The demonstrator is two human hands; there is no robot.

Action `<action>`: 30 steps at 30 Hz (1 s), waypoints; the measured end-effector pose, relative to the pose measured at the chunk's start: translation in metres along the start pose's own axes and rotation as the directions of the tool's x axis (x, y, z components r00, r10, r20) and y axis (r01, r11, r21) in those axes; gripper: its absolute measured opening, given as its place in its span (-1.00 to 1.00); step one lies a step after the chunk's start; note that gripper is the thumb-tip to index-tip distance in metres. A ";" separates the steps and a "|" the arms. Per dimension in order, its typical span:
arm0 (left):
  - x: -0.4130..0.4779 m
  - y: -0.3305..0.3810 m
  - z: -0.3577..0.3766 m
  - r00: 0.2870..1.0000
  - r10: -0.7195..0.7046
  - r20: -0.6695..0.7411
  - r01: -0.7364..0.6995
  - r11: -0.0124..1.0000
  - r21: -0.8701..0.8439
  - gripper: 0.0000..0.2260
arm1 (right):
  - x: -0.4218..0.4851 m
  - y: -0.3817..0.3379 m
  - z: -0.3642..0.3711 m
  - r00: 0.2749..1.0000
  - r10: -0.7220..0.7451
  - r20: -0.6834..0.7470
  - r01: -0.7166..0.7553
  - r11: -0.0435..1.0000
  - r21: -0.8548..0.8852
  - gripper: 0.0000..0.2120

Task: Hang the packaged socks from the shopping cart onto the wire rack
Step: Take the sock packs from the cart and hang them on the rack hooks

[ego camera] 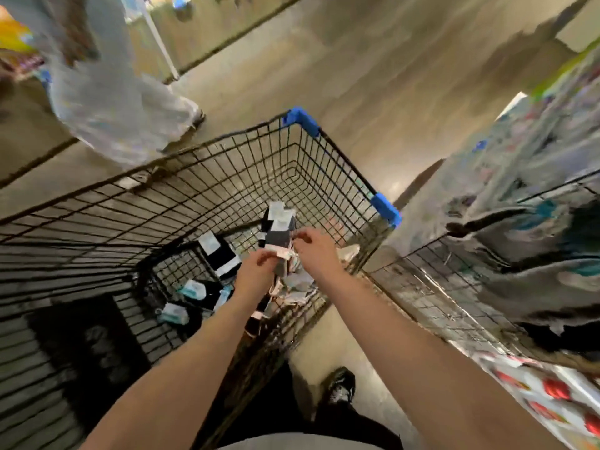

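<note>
Above the black wire shopping cart with blue corners (344, 164), the left hand (256, 272) gripped a bundle of dark, white-labelled packaged socks (278, 237), fingers curled round it; the right hand (314, 252) pinched its edge.

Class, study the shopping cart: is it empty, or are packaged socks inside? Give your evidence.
Not empty. Several sock packs lie inside the shopping cart; the left hand and right hand hold another bundle.

Arms extended, left hand (256, 269) and right hand (314, 251) close, apparently pinching
</note>
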State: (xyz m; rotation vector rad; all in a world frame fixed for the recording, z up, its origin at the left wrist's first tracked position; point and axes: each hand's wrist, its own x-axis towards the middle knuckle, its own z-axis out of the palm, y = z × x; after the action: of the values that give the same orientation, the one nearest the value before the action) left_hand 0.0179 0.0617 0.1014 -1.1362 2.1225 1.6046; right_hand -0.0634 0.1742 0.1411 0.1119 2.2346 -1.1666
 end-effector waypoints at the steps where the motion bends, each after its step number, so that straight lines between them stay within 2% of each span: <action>1: 0.013 -0.009 -0.005 1.000 -0.026 -0.011 0.025 0.999 -0.026 -0.89 | 0.013 -0.001 0.014 0.999 0.024 0.026 -0.024 1.000 -0.003 -0.79; 5: 0.061 -0.043 -0.025 0.994 -0.098 -0.050 0.095 0.994 -0.061 -0.84 | 0.057 0.000 0.072 0.984 0.126 0.127 -0.129 0.991 0.020 -0.77; 11: 0.117 -0.100 -0.048 0.974 -0.193 -0.118 0.180 0.977 -0.114 -0.84 | 0.107 0.009 0.165 0.950 0.185 0.250 -0.179 0.983 -0.047 -0.75; 16: 0.147 -0.147 -0.062 0.922 -0.339 -0.186 0.287 0.922 -0.258 -0.71 | 0.130 0.026 0.220 0.916 0.248 0.317 -0.225 0.968 -0.108 -0.61; 19: 0.159 -0.171 -0.065 0.919 -0.366 -0.146 0.318 0.907 -0.274 -0.65 | 0.141 0.037 0.243 0.893 0.284 0.350 -0.256 0.959 -0.124 -0.50; 21: 0.162 -0.180 -0.065 0.921 -0.376 -0.101 0.337 0.901 -0.274 -0.62 | 0.144 0.044 0.252 0.881 0.298 0.366 -0.263 0.954 -0.144 -0.50; 26: 0.160 -0.191 -0.056 0.936 -0.351 -0.017 0.315 0.859 -0.405 -0.57 | 0.145 0.061 0.267 0.857 0.351 0.377 -0.307 0.936 -0.174 -0.38; 30: 0.155 -0.200 -0.051 0.924 -0.383 -0.005 0.330 0.801 -0.500 -0.60 | 0.142 0.076 0.276 0.861 0.373 0.346 -0.318 0.925 -0.207 -0.47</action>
State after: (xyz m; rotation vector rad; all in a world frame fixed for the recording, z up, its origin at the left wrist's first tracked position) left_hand 0.0683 -0.0690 -0.1150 -1.6915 1.4428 1.9757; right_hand -0.0217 -0.0194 -0.1098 0.2023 1.8476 -0.7534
